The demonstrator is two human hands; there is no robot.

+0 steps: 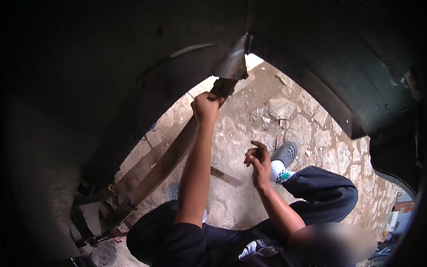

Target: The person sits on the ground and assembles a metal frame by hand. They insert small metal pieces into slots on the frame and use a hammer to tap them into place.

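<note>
My left hand [205, 108] is raised in a fist against a dark, ragged metal piece [224, 86] at the lower corner of the vehicle panel [232, 62]. Fingers wrap over its edge; their tips are hidden. Behind the forearm, a long brown metal rail [162, 169] slants down to the lower left. My right hand [258, 161] hovers over the ground, apart from the panel. Its index finger stretches out and the other fingers bend loosely, with nothing visible in them. A flat strip [226, 176] lies on the ground between my forearms.
Dark green bodywork [333, 84] arches overhead and down both sides. Rough stone paving [311, 129] with dirt and rubble spreads below. My foot in a grey clog [285, 153] stands beyond my right hand. Dark mechanical parts [91, 218] sit at lower left.
</note>
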